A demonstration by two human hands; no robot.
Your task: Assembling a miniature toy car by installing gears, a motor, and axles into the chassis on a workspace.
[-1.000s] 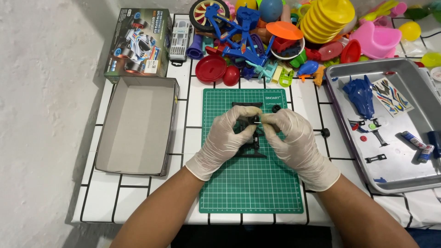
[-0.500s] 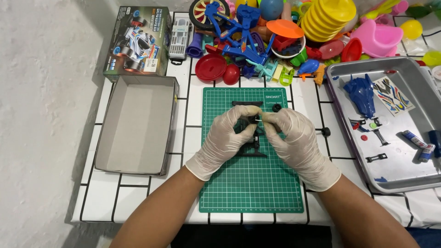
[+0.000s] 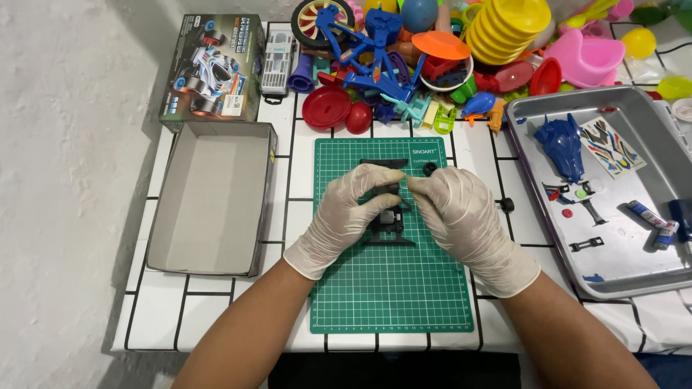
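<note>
Both hands wear pale latex gloves and meet over a green cutting mat point(image 3: 393, 288). My left hand point(image 3: 346, 216) grips the left side of a black plastic toy car chassis point(image 3: 389, 225) that rests on the mat. My right hand point(image 3: 461, 220) pinches the chassis at its upper right with thumb and forefinger. Most of the chassis is hidden under my fingers. A thin black strip part point(image 3: 382, 163) and a small black wheel point(image 3: 429, 169) lie on the mat just beyond the hands.
An open grey cardboard box point(image 3: 213, 198) sits left of the mat, with its printed lid point(image 3: 213, 68) behind it. A metal tray point(image 3: 627, 266) on the right holds a blue car body point(image 3: 562, 144), a sticker sheet and small parts. Colourful plastic toys point(image 3: 432, 50) crowd the back.
My hands have shifted only slightly on the chassis; my right fingertips have closed in a little toward the left hand. Nothing else has moved.
</note>
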